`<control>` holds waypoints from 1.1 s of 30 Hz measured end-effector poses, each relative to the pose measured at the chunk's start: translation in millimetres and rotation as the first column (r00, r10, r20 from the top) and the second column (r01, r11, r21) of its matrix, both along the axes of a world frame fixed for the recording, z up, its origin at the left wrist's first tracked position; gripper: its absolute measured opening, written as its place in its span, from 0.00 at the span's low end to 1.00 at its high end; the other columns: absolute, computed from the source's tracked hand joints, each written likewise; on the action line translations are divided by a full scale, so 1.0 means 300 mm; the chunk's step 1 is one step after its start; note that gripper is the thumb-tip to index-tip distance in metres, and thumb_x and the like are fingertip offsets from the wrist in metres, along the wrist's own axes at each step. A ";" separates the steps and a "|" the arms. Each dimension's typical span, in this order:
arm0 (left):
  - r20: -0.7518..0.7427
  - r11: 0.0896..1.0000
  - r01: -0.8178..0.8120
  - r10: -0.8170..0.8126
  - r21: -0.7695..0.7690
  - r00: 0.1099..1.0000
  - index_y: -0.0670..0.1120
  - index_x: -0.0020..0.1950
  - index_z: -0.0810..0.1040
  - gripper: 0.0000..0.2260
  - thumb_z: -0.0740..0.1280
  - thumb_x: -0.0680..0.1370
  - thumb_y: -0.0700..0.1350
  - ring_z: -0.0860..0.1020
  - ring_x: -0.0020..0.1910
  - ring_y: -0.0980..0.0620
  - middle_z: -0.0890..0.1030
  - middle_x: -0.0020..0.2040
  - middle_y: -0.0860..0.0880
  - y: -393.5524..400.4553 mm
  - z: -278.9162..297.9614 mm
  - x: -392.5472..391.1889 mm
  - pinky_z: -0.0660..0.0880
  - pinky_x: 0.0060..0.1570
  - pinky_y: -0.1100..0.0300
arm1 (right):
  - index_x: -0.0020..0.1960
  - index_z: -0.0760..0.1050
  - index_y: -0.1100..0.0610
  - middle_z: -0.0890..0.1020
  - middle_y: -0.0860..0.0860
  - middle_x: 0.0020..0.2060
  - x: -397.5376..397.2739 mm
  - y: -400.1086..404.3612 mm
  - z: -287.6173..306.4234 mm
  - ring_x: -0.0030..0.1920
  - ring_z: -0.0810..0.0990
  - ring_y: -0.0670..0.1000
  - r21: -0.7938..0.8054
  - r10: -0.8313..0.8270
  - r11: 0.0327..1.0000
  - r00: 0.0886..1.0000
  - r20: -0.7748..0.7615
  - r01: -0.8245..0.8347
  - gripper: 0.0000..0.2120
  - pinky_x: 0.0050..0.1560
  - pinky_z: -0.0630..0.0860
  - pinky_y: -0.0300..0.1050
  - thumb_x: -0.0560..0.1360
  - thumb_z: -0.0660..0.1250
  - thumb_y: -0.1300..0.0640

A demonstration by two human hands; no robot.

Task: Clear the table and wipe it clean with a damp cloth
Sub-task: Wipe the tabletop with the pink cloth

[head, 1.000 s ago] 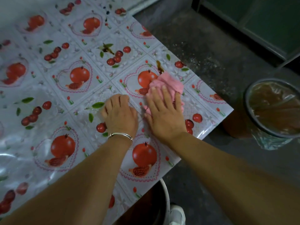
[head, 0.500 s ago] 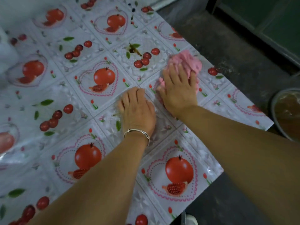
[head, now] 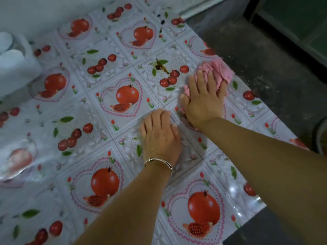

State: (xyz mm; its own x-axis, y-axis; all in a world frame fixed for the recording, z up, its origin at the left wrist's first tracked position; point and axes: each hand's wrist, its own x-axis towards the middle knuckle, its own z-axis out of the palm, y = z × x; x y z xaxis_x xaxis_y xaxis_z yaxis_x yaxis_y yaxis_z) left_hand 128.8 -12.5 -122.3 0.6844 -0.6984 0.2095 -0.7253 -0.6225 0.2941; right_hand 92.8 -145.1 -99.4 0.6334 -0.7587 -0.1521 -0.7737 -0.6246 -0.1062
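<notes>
Your right hand lies flat on the pink cloth, fingers straight & slightly spread, palm pressing it onto the table; cloth sits bunched at approx 1 o'clock from frame centre, near the table's right edge, w/ part of it poking out past your fingertips and a bit showing by the thumb. Your left hand rests on the tablecloth just beside the right, at 7 o'clock from it, palm down, fingers bent w/ tips on the surface, holding nothing; hands are close but apart. A silver bangle sits on the left wrist. A dark brown stain is on the cloth-covered top at 10 o'clock from the right hand, near the cloth but not touching it, next to printed cherries. More small dark spots lie at 12 o'clock, near the far edge. White blurred obj sits at 9–10 o'clock on the table's left side; can't tell what it is. Dark floor runs along the right, w/ a bin rim just visible at 3 o'clock.
</notes>
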 end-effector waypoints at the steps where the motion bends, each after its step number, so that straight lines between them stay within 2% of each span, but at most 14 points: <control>1: 0.005 1.000 0.000 0.000 0.009 1.000 0.46 0.58 0.73 0.16 0.58 0.73 0.46 0.70 0.58 0.47 0.75 0.58 0.47 -0.001 -0.002 -0.001 0.59 0.58 0.55 | 0.77 0.41 0.52 0.43 0.52 0.77 0.010 0.008 -0.004 0.76 0.38 0.55 -0.005 0.060 0.998 0.998 -0.006 -0.060 0.28 0.72 0.34 0.60 0.80 0.42 0.44; 4: 0.032 1.000 -0.008 0.008 0.000 0.999 0.45 0.57 0.74 0.16 0.58 0.71 0.46 0.67 0.56 0.49 0.77 0.56 0.46 0.000 -0.001 0.002 0.60 0.56 0.56 | 0.77 0.43 0.53 0.45 0.52 0.77 -0.001 0.014 -0.014 0.77 0.40 0.55 -0.019 0.244 0.970 0.970 0.012 -0.244 0.30 0.72 0.33 0.59 0.78 0.38 0.41; 6: 0.023 0.999 -0.026 0.027 -0.021 0.999 0.46 0.56 0.74 0.16 0.58 0.71 0.47 0.66 0.55 0.49 0.77 0.55 0.46 -0.005 0.003 0.003 0.60 0.55 0.56 | 0.76 0.52 0.55 0.53 0.54 0.77 -0.035 -0.005 -0.019 0.77 0.48 0.57 -0.019 0.365 0.931 0.931 0.028 -0.364 0.34 0.73 0.39 0.60 0.75 0.37 0.40; 8: 0.016 0.999 -0.024 0.024 -0.038 1.000 0.47 0.55 0.74 0.15 0.58 0.70 0.47 0.66 0.54 0.50 0.77 0.54 0.46 -0.007 0.009 0.006 0.60 0.53 0.57 | 0.74 0.61 0.56 0.62 0.56 0.74 -0.061 -0.032 -0.016 0.75 0.57 0.60 -0.083 0.400 0.915 0.915 0.050 -0.395 0.32 0.72 0.47 0.63 0.76 0.42 0.41; 9: 0.026 0.999 -0.015 0.016 -0.039 1.000 0.47 0.54 0.75 0.15 0.58 0.70 0.47 0.66 0.53 0.50 0.77 0.53 0.46 -0.009 0.013 0.014 0.60 0.51 0.58 | 0.74 0.60 0.57 0.61 0.56 0.74 -0.065 -0.048 -0.012 0.75 0.56 0.60 -0.091 0.372 0.926 0.926 0.055 -0.367 0.31 0.72 0.45 0.62 0.77 0.43 0.42; 12: 0.068 0.999 -0.025 0.028 -0.034 0.997 0.46 0.52 0.76 0.14 0.56 0.71 0.45 0.65 0.50 0.50 0.77 0.50 0.45 -0.032 0.020 0.070 0.58 0.48 0.59 | 0.77 0.44 0.55 0.45 0.54 0.77 -0.019 -0.072 0.002 0.77 0.40 0.58 -0.001 0.120 0.993 0.993 0.014 -0.120 0.28 0.72 0.35 0.60 0.80 0.41 0.45; 14: 0.086 0.996 -0.082 0.085 -0.038 0.993 0.46 0.50 0.76 0.13 0.56 0.70 0.44 0.65 0.49 0.49 0.77 0.49 0.45 -0.052 0.021 0.125 0.58 0.47 0.58 | 0.77 0.41 0.55 0.42 0.54 0.77 0.050 -0.058 0.014 0.76 0.36 0.58 0.031 0.034 0.999 0.999 -0.014 -0.033 0.28 0.72 0.34 0.62 0.81 0.42 0.46; 18: 0.069 0.995 -0.100 0.100 -0.005 0.993 0.45 0.51 0.76 0.14 0.55 0.71 0.45 0.73 0.51 0.42 0.77 0.51 0.43 -0.090 0.028 0.200 0.65 0.46 0.52 | 0.77 0.39 0.55 0.40 0.54 0.77 0.130 0.018 0.013 0.76 0.35 0.57 0.031 0.299 0.954 0.954 0.005 -0.299 0.28 0.73 0.35 0.62 0.81 0.41 0.46; 20: 0.081 0.996 -0.094 0.094 -0.005 0.992 0.44 0.51 0.76 0.14 0.55 0.71 0.44 0.74 0.50 0.41 0.77 0.50 0.42 -0.107 0.029 0.225 0.61 0.46 0.54 | 0.77 0.39 0.54 0.40 0.53 0.77 0.118 0.032 0.009 0.76 0.36 0.55 0.030 0.386 0.922 0.922 0.024 -0.387 0.27 0.74 0.34 0.59 0.82 0.42 0.46; 23: 0.099 0.996 -0.084 0.086 -0.023 0.991 0.45 0.52 0.76 0.14 0.56 0.71 0.43 0.74 0.49 0.41 0.77 0.49 0.43 -0.120 0.024 0.257 0.60 0.49 0.55 | 0.77 0.39 0.56 0.41 0.54 0.77 0.116 -0.006 0.002 0.76 0.37 0.56 0.001 0.348 0.937 0.935 0.067 -0.349 0.27 0.73 0.33 0.57 0.82 0.43 0.47; 26: 0.019 0.992 -0.100 0.101 -0.073 0.995 0.44 0.52 0.76 0.13 0.57 0.71 0.44 0.74 0.50 0.41 0.77 0.50 0.43 -0.121 0.011 0.282 0.67 0.55 0.48 | 0.77 0.39 0.57 0.41 0.56 0.77 0.191 -0.072 0.005 0.76 0.38 0.58 0.001 0.125 0.992 0.991 0.049 -0.125 0.28 0.73 0.34 0.58 0.81 0.44 0.47; 28: -0.026 0.983 -0.116 0.113 -0.139 0.993 0.43 0.53 0.76 0.13 0.60 0.71 0.43 0.74 0.51 0.41 0.77 0.51 0.42 -0.119 0.002 0.292 0.66 0.55 0.50 | 0.77 0.40 0.55 0.41 0.55 0.77 0.272 -0.104 0.006 0.76 0.39 0.57 0.046 0.057 0.997 0.998 0.035 -0.059 0.28 0.73 0.35 0.59 0.81 0.45 0.47; 30: -0.062 0.973 -0.130 0.120 -0.189 0.991 0.42 0.54 0.75 0.14 0.62 0.70 0.42 0.74 0.51 0.42 0.77 0.52 0.42 -0.120 -0.006 0.294 0.62 0.55 0.54 | 0.77 0.41 0.55 0.42 0.54 0.77 0.344 -0.115 0.005 0.76 0.38 0.57 0.048 0.143 0.988 0.989 0.026 -0.144 0.27 0.73 0.35 0.60 0.81 0.44 0.47; 33: -0.129 0.958 -0.159 0.130 -0.239 0.983 0.41 0.57 0.74 0.18 0.60 0.69 0.43 0.72 0.55 0.43 0.76 0.54 0.42 -0.123 0.002 0.289 0.63 0.58 0.54 | 0.77 0.43 0.53 0.43 0.52 0.77 0.409 -0.095 0.003 0.76 0.38 0.56 0.037 0.381 0.924 0.924 0.031 -0.382 0.26 0.73 0.34 0.58 0.82 0.44 0.48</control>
